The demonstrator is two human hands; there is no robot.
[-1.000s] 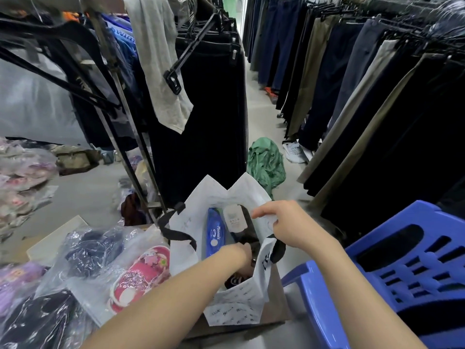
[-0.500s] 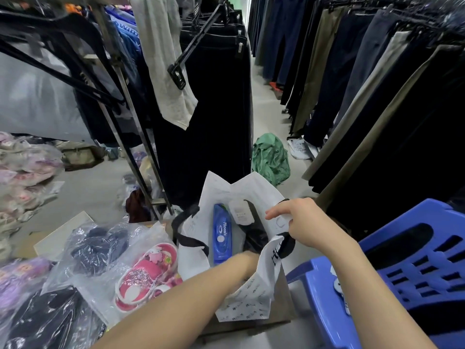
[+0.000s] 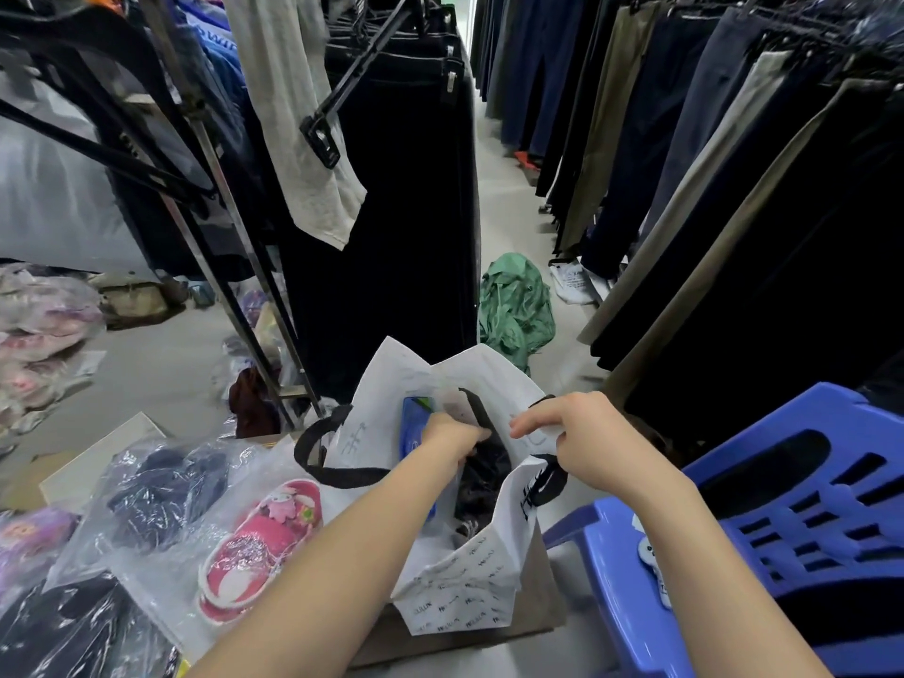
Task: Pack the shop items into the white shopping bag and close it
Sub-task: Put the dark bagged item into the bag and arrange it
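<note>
Standing at lower centre of frame, white shopping bag (image 3: 469, 579) sits on a cardboard box (image 3: 544, 613), long axis roughly upright, mouth open & pointing up. R hand (image 3: 582, 438) pinches the bag's right rim betw. thumb & forefinger, other fingers loosely curled. L hand (image 3: 452, 438) reaches into the mouth, fingers bent down among dark clothing (image 3: 482, 482); grip hidden, cannot tell what it holds, if anything. Blue packet (image 3: 413, 420) stands on end inside, long axis vertical, by the left wall, just beside L hand. Black handle loop (image 3: 313, 460) hangs off bag's left side. Pink shoes in clear wrap (image 3: 264, 535) lie lower left; blue plastic chair (image 3: 782, 521) lower right, near bag.
</note>
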